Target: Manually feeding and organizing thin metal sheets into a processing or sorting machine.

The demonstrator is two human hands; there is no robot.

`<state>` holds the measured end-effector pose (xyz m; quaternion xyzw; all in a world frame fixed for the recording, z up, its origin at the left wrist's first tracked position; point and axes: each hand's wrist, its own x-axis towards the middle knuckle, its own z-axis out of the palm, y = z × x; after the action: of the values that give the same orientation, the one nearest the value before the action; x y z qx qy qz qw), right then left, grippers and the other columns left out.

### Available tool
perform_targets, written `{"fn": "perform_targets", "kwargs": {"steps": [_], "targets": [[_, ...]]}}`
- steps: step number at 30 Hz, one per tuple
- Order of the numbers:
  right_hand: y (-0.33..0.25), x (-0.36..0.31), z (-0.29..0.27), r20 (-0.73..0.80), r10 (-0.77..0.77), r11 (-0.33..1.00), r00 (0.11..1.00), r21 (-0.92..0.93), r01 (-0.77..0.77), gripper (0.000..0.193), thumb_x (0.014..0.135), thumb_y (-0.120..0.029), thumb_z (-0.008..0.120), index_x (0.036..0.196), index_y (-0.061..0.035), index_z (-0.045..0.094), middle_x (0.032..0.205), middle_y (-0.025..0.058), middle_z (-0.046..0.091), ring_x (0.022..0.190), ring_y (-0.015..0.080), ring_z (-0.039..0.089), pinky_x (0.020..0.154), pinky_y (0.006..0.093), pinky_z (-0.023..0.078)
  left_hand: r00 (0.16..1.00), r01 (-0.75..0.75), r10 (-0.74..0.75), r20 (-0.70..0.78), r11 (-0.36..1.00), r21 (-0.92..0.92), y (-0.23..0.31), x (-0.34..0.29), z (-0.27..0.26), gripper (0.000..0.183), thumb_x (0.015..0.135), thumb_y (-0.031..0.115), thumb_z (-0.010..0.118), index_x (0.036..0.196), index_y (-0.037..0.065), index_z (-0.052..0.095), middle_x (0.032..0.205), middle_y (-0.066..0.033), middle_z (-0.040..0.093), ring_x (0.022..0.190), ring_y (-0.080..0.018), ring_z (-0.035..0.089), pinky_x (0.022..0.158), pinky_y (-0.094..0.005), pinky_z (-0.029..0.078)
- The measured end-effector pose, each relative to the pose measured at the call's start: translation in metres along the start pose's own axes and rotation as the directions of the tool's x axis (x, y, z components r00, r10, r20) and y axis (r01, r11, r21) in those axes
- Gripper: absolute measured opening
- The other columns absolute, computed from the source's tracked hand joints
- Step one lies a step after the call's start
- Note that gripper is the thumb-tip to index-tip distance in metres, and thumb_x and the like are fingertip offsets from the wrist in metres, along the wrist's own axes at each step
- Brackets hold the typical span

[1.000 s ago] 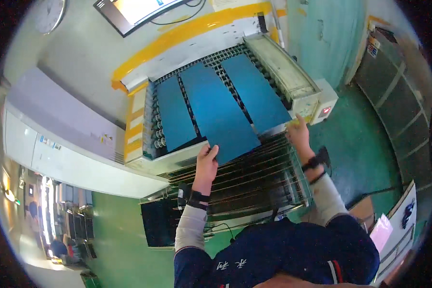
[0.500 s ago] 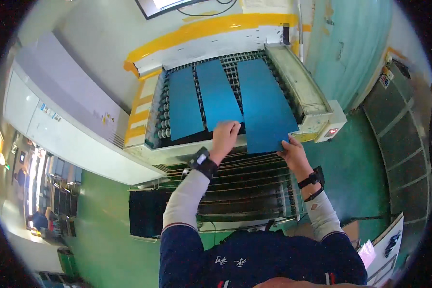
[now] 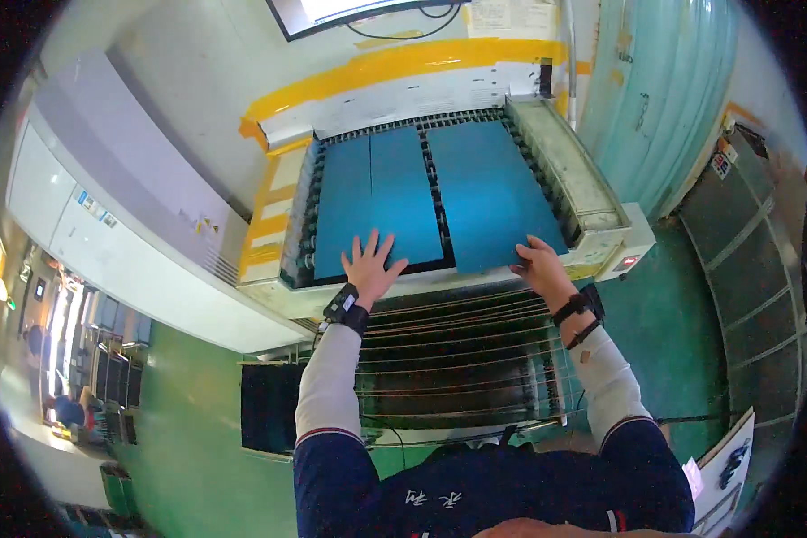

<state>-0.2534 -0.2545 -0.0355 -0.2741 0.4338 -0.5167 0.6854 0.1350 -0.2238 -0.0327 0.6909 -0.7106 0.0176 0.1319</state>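
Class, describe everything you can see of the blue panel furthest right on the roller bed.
The blue panel is a thin, plain, roughly rectangular sheet with straight edges and a smooth, faintly glossy face; its material cannot be told. It lies about flat on the rollers, longer sides running away from the person, its near edge at the machine's front rim. A dark gap parts it from the middle sheet. The right hand touches it by its near right corner.

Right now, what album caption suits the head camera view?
Blue panels on a roller conveyor: left hand spread at the near edges of two, right hand at a third's near edge.
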Motion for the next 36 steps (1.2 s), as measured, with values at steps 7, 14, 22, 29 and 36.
{"fn": "perform_targets", "kwargs": {"steps": [7,14,22,29,36], "targets": [[0.025,0.035,0.024,0.002,0.072,0.997,0.997,-0.028,-0.072,0.067,0.096,-0.008,0.066,0.154,-0.0031,0.032,0.118,0.0098,0.059,0.091,0.0237,0.063,0.075,0.0440,0.059,1.000,0.015,-0.015,0.022,1.000,0.001,-0.003,-0.027,-0.016,0.072,0.091,0.065,0.058,0.152,0.031,0.047,0.164,-0.0065,0.032,0.150,-0.0451,0.022,0.114,-0.0744,0.015],[0.008,0.029,0.051,-0.009,0.163,0.934,0.987,-0.319,-0.158,0.057,0.093,-0.017,0.071,0.142,0.0010,0.048,0.101,0.0113,0.067,0.098,0.0268,0.069,0.072,0.0412,0.060,1.000,0.017,-0.017,0.012,1.000,-0.012,-0.017,-0.027,-0.004,0.072,0.089,0.067,0.061,0.151,0.031,0.048,0.164,-0.0057,0.032,0.148,-0.0466,0.024,0.113,-0.0751,0.017],[-0.024,0.011,0.048,0.124,-0.196,-0.076,0.973,-0.991,0.111,0.038,0.087,-0.027,0.070,0.122,-0.0118,0.066,0.112,0.0149,0.072,0.102,0.0380,0.068,0.091,0.0455,0.054,1.000,0.010,-0.010,-0.003,1.000,-0.021,-0.013,-0.015,-0.008,0.072,0.088,0.067,0.062,0.150,0.032,0.050,0.164,-0.0065,0.034,0.148,-0.0464,0.026,0.113,-0.0750,0.017],[-0.025,0.032,0.005,0.438,-0.512,-0.325,0.739,-0.895,0.305,0.044,0.095,-0.033,0.062,0.136,-0.0196,0.059,0.143,0.0141,0.055,0.137,0.0365,0.046,0.109,0.0531,0.040,1.000,0.004,-0.004,0.007,0.999,-0.033,-0.022,-0.012,-0.009,0.071,0.089,0.067,0.061,0.150,0.033,0.049,0.163,-0.0061,0.035,0.148,-0.0461,0.025,0.113,-0.0741,0.015],[-0.003,0.047,0.010,0.392,-0.481,-0.385,0.784,-0.898,0.212,0.054,0.096,-0.040,0.061,0.146,-0.0241,0.050,0.155,0.0149,0.043,0.141,0.0402,0.040,0.111,0.0587,0.034,0.999,0.027,-0.027,0.041,1.000,-0.011,-0.017,-0.008,-0.009,0.072,0.089,0.067,0.060,0.151,0.032,0.048,0.164,-0.0054,0.034,0.149,-0.0462,0.024,0.114,-0.0735,0.015]]}}
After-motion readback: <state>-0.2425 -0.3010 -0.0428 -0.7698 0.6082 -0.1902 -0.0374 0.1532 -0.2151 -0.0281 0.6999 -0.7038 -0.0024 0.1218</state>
